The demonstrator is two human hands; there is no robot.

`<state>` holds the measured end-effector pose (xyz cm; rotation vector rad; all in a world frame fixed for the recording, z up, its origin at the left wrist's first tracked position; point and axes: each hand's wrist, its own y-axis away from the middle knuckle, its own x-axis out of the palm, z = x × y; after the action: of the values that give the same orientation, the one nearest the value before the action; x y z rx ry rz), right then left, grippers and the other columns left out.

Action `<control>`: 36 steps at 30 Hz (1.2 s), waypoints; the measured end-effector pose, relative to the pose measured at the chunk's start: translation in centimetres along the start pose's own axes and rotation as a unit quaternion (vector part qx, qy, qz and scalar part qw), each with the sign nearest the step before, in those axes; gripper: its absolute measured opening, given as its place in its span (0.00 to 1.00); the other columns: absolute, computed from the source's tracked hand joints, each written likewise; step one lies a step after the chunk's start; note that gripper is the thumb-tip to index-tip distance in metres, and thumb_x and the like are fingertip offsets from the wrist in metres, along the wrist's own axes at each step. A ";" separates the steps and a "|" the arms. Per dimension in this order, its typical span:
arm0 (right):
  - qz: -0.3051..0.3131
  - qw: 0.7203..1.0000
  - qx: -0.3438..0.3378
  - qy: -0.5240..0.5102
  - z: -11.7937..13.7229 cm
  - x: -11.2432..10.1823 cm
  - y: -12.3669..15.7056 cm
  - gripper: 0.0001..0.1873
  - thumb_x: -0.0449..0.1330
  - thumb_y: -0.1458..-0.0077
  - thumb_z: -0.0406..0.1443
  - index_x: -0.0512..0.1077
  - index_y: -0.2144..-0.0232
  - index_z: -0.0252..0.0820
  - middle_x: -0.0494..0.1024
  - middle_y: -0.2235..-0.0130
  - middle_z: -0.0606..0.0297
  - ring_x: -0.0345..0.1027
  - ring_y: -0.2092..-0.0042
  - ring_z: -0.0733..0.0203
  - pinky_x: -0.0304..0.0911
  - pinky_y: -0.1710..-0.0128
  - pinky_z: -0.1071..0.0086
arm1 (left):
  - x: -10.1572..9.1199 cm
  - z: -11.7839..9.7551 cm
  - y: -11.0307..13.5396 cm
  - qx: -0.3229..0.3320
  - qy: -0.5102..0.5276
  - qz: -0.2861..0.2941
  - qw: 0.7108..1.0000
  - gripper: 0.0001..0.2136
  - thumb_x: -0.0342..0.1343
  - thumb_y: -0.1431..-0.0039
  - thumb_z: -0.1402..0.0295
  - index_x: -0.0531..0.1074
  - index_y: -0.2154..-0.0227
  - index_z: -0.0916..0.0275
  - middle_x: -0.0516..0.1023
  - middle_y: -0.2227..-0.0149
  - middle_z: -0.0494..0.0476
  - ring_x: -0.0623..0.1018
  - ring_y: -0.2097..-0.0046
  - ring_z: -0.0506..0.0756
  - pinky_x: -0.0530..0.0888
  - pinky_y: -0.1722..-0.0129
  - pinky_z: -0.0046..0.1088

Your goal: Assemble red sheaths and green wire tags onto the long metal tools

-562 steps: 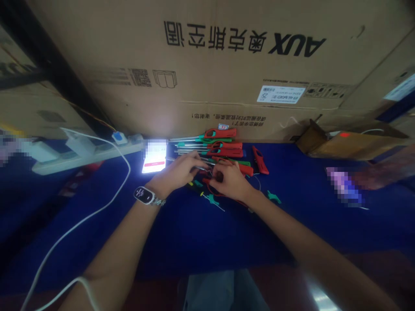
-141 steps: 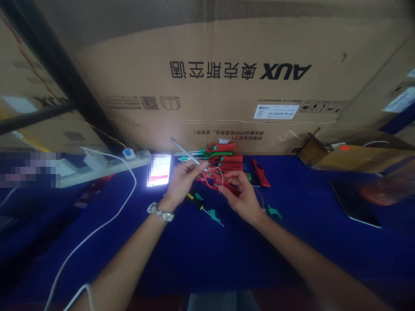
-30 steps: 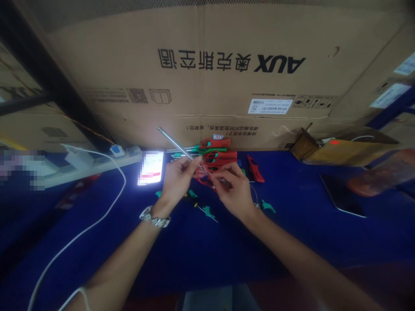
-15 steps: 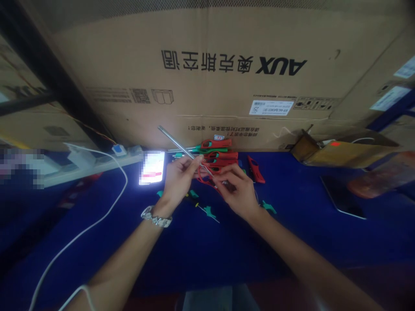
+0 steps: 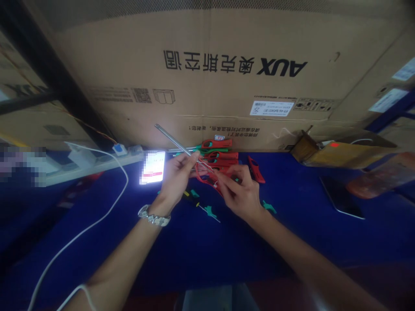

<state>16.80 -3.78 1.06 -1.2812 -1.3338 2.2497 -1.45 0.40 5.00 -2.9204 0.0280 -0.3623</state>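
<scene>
My left hand [image 5: 177, 177] pinches a thin metal tube [image 5: 171, 138] that points up and to the left, above the blue table [image 5: 201, 242]. Thin red and white wires [image 5: 205, 169] trail from the tube's near end. My right hand [image 5: 238, 190] is closed on a red plastic piece with those wires, close beside the left hand. Just behind both hands lies a pile of red and green long-nosed lighters [image 5: 217, 151]. Small green plastic parts [image 5: 210, 211] lie on the cloth under my hands.
A lit phone [image 5: 152, 167] lies left of my hands, beside a white power strip [image 5: 81, 166] with a white cable [image 5: 106, 211]. A large AUX cardboard box [image 5: 227, 73] walls the back. A small cardboard box [image 5: 343, 153] and a dark tablet [image 5: 343, 198] are at right.
Since 18.7 s ago my hands have lifted the tube and wires off the table. Over the last second the tube tilted slightly and my right hand shifted a little along the wires.
</scene>
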 end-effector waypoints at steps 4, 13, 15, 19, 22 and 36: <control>-0.007 1.000 0.000 -0.002 0.1 0.2 0.1 0.19 0.58 0.39 0.33 0.75 0.47 0.53 0.71 0.56 0.59 0.69 0.66 0.63 0.71 0.69 0.67 | 0.1 0.2 0.0 0.003 -0.007 -0.013 1.000 0.17 0.67 0.50 0.52 0.76 0.72 0.63 0.79 0.72 0.54 0.81 0.71 0.52 0.83 0.67 0.30; -0.015 0.983 0.094 -0.155 0.7 0.2 -0.4 0.10 0.62 0.41 0.33 0.72 0.56 0.47 0.74 0.57 0.59 0.71 0.54 0.56 0.72 0.56 0.60 | -0.3 0.3 -0.3 0.042 -0.017 -0.058 0.997 0.17 0.67 0.50 0.53 0.75 0.70 0.64 0.79 0.72 0.52 0.81 0.72 0.52 0.83 0.67 0.29; -0.021 0.976 0.104 -0.188 0.5 0.4 -0.3 0.08 0.64 0.43 0.34 0.72 0.60 0.46 0.73 0.58 0.60 0.71 0.55 0.56 0.71 0.55 0.60 | -0.3 0.4 -0.3 0.042 -0.009 -0.059 0.997 0.17 0.67 0.49 0.54 0.75 0.70 0.64 0.79 0.72 0.52 0.81 0.71 0.52 0.84 0.67 0.28; -0.011 0.971 0.105 -0.214 0.6 0.8 -0.1 0.07 0.63 0.42 0.36 0.72 0.60 0.47 0.71 0.56 0.60 0.71 0.54 0.57 0.70 0.55 0.60 | -0.3 0.4 -0.4 0.042 0.001 -0.057 0.997 0.15 0.66 0.48 0.55 0.75 0.71 0.63 0.79 0.72 0.53 0.82 0.69 0.53 0.84 0.66 0.28; -0.013 0.956 0.150 -0.252 0.7 1.2 -0.1 0.09 0.63 0.42 0.36 0.71 0.58 0.46 0.71 0.56 0.61 0.71 0.55 0.58 0.70 0.55 0.61 | -0.3 0.4 -0.4 0.044 -0.001 -0.051 0.998 0.15 0.66 0.48 0.55 0.76 0.69 0.63 0.80 0.71 0.53 0.82 0.69 0.53 0.84 0.65 0.29; 0.036 0.987 0.125 -0.098 0.5 0.0 -0.4 0.05 0.65 0.47 0.36 0.74 0.65 0.45 0.76 0.53 0.59 0.75 0.59 0.59 0.73 0.65 0.65 | -0.8 0.6 -0.7 0.058 -0.033 -0.061 0.996 0.16 0.67 0.49 0.54 0.76 0.71 0.63 0.80 0.71 0.53 0.81 0.72 0.52 0.82 0.70 0.27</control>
<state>16.35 -3.80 1.50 -1.0605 -1.0343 2.5515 -2.09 1.20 4.40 -2.8241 -0.1770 -0.2762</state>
